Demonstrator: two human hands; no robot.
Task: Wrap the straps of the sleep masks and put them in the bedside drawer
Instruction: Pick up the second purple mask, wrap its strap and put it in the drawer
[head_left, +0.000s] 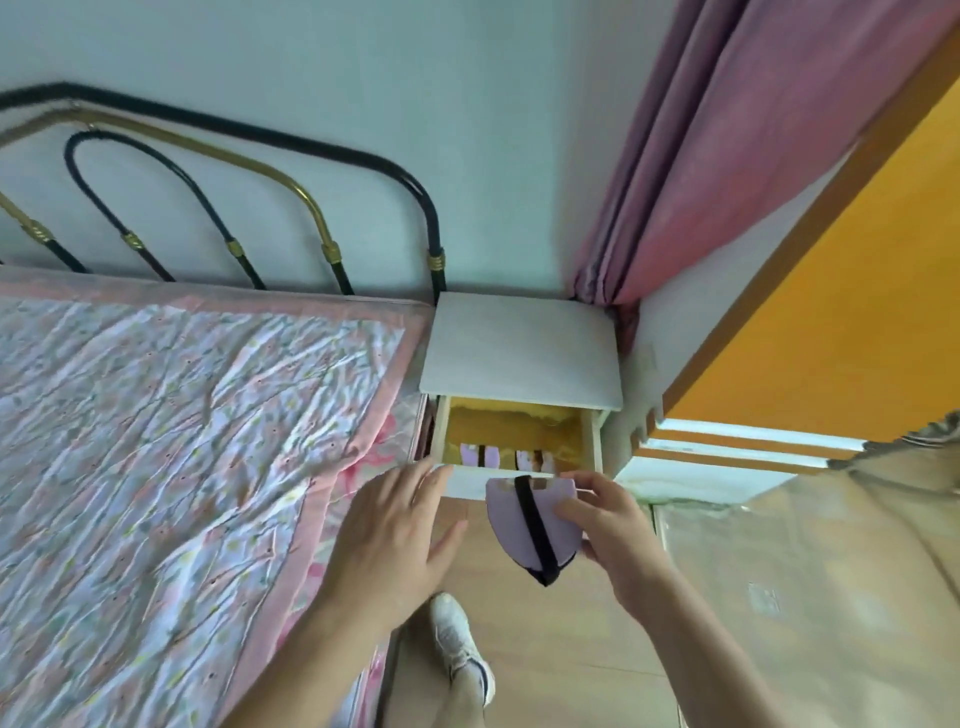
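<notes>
My right hand (605, 525) grips a folded lilac sleep mask (511, 525) with its black strap wrapped around it, held just in front of the open bedside drawer (470, 480). The drawer has a yellow lining. Two wrapped masks lie along its front: a lilac one (480, 454) and a white patterned one (535, 460). My left hand (397, 535) hovers with fingers spread beside the drawer's left front corner and holds nothing.
The white bedside table (519, 353) stands between the bed (182, 441) with a floral quilt and the wall with a pink curtain (727, 156). An orange door (857, 312) is to the right. My white shoe (460, 644) is on the wooden floor.
</notes>
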